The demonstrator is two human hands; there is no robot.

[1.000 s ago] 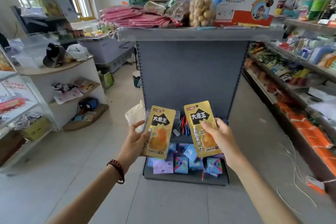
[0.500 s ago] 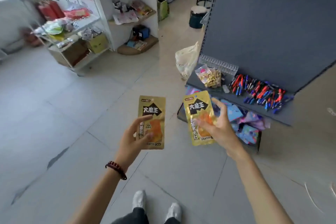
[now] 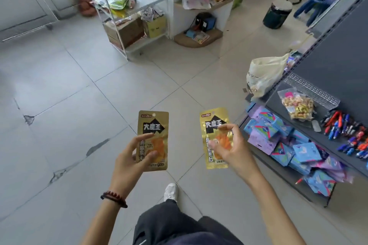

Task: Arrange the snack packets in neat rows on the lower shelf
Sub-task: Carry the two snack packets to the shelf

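Observation:
Two gold snack packets with black labels are held upright above the tiled floor. My left hand (image 3: pixel 132 157) pinches the left gold packet (image 3: pixel 154 125) by its lower left side. My right hand (image 3: pixel 231 149) grips the right gold packet (image 3: pixel 211 119) from the right, fingers across its front. To the right stands the grey shelf unit; its lower shelf (image 3: pixel 278 169) holds a jumble of blue and purple packets (image 3: pixel 266 127). The shelf above it (image 3: pixel 278 95) carries a clear bag of snacks (image 3: pixel 297 106) and loose pens (image 3: pixel 346 131).
A white plastic bag (image 3: pixel 262 75) hangs at the shelf unit's near end. A wire rack (image 3: pixel 131 16) with boxes and a white corner stand (image 3: pixel 199 16) lie ahead. A dark bin (image 3: pixel 276 14) stands at the back. My leg and shoe (image 3: pixel 171 192) are below.
The view has swung down and left, so the shelf unit now sits at the right edge. Both hands still hold their packets, now lower and a little farther apart.

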